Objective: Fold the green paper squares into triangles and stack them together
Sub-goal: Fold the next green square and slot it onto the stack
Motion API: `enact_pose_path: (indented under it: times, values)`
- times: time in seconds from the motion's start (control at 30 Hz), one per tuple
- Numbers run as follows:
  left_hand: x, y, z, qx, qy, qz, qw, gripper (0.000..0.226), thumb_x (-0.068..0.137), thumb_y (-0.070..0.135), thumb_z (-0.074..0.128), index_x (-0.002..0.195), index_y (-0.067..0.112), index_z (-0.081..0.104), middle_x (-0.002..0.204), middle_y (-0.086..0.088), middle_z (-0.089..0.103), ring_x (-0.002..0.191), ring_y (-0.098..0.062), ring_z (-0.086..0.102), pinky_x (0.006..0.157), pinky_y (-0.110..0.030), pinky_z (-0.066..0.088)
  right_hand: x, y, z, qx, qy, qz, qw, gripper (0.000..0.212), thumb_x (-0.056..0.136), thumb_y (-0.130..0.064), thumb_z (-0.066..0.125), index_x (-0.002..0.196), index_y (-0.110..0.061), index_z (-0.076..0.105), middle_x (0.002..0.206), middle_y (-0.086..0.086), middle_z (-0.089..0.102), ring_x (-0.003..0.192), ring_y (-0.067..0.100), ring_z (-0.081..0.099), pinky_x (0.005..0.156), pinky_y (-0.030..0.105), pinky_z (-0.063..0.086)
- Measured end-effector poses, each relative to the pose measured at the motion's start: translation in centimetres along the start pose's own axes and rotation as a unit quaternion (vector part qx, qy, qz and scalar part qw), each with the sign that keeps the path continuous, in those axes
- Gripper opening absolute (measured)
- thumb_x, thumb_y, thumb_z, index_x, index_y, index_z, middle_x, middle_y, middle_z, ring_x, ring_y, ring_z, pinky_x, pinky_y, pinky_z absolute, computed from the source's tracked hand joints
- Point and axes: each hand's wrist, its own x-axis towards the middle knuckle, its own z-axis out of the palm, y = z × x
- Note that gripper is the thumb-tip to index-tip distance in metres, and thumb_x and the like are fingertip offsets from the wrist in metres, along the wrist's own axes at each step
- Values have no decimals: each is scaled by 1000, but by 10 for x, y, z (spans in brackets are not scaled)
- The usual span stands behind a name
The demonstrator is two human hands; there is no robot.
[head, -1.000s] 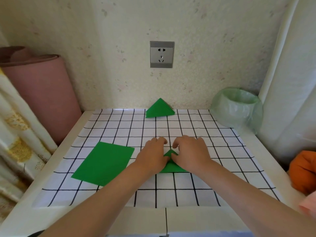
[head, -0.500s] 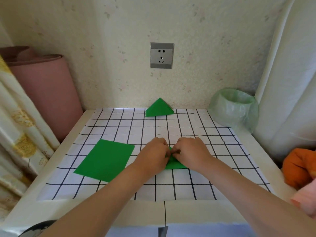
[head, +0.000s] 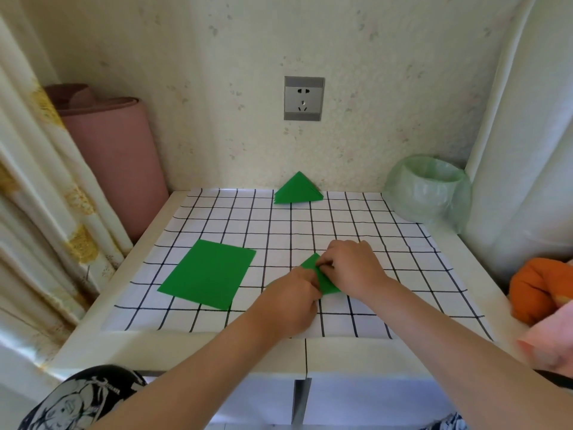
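Observation:
A small folded green paper triangle (head: 322, 276) lies on the checked sheet (head: 279, 231) in the middle of the table, mostly covered by my hands. My right hand (head: 350, 265) pinches its upper part with curled fingers. My left hand (head: 291, 301) lies over its near left corner, fingers curled onto the paper. A flat green paper square (head: 207, 273) rests to the left, untouched. At the far edge by the wall sits a stack of folded green triangles (head: 297, 189).
A bin lined with a pale green bag (head: 429, 189) stands at the back right. A pink roll (head: 114, 162) leans at the left beside a curtain (head: 37, 212). Orange and pink cloth (head: 539, 293) lies at the right edge. A wall socket (head: 304, 98) is above the stack.
My left hand has slid nearer along the triangle's edge while my right hand stays on its upper part. The camera view has shifted slightly.

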Motion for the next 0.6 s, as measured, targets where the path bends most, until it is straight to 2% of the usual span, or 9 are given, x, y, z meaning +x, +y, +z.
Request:
enact_pose_path:
  times: [0.13,0.27,0.37,0.47,0.6]
  values:
    - [-7,1,5,-11,38,16,999,30,86,12,46,94,9,74,104,-3,64,99,-25,56,73,-37,53,-6,-4,1,-39,7,-10,999,29,97,-29,45,103,-34,72,102,-6,62,93,21,56,79,36,31]
    - [-11,4,5,-29,68,28,997,33,85,20,42,90,11,74,95,-4,66,88,-26,58,66,-32,51,-22,-8,2,-93,31,-47,994,31,97,-35,41,100,-29,71,102,-6,62,96,21,53,86,40,31]
    - [-15,8,7,-25,79,32,996,24,86,21,48,78,10,68,90,-5,62,84,-25,54,64,-29,45,-35,-9,5,-135,67,-75,986,31,89,-30,45,87,-28,76,100,-5,68,94,22,56,83,40,33]
    - [-17,9,8,-25,90,41,995,23,88,23,48,75,11,64,83,-6,57,81,-25,51,64,-30,44,-48,-10,8,-129,75,-96,984,38,81,-32,39,75,-26,76,95,-6,70,94,21,57,81,37,34]
    - [-20,11,10,-13,89,43,995,24,89,25,50,82,11,67,85,-6,54,81,-24,50,64,-32,46,-67,-13,9,-103,73,-100,987,42,84,-32,35,73,-22,75,86,-6,69,102,24,57,93,38,39]
